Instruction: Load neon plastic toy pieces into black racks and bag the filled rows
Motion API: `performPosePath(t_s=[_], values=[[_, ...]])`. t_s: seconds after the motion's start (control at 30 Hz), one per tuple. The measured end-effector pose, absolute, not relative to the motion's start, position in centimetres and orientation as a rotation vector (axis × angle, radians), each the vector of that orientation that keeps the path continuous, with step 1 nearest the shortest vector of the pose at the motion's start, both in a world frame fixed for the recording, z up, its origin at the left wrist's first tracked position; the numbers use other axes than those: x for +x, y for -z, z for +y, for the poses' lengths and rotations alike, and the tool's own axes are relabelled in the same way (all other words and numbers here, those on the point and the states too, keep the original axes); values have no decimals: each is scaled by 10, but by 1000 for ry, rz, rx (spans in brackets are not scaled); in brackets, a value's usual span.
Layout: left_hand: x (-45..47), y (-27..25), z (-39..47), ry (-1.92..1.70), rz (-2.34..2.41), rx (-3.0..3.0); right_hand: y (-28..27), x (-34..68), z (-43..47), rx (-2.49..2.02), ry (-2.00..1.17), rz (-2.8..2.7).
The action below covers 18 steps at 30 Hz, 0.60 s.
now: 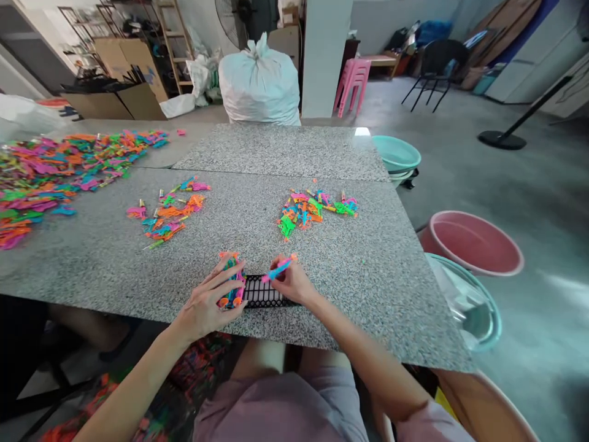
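A narrow black plastic grid rack (264, 293) lies near the table's front edge. Its left end bears a row of small coloured plastic pieces (237, 279) in pink, teal and orange. Across these pieces my left hand (209, 299) rests with its fingers stretched out and spread. Over the right part of the rack, my right hand (294, 282) pinches a slim blue and pink plastic piece (278, 270), tilted, with an orange bit at its upper end. The exact kind of these pieces is too small to tell.
Two loose piles of similar pieces, a left pile (172, 212) and a right pile (304, 209), lie beyond the rack. A large heap (69, 162) covers the table's far left. A white sack (260, 83) stands behind the table; a pink basin (476, 242) sits to the right.
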State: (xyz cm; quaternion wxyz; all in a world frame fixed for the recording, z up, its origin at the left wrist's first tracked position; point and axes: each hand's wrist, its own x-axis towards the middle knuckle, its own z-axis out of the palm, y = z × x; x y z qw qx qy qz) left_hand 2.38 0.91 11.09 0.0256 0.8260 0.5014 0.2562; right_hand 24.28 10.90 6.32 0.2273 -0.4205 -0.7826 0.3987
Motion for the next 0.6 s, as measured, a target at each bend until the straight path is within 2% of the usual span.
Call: performPosePath(t_s=[0.23,0.37,0.6], values=[[23,-112,13,-810,1503,2570,-55,202,110,-1249,-1216,-2007],[24,-113,12,-806,1495,2585,-56,188,115,-1168,-1194,-2102],[29,-112,10,-842,1495,2566,-70,169,108,-1293,-783,-2540]])
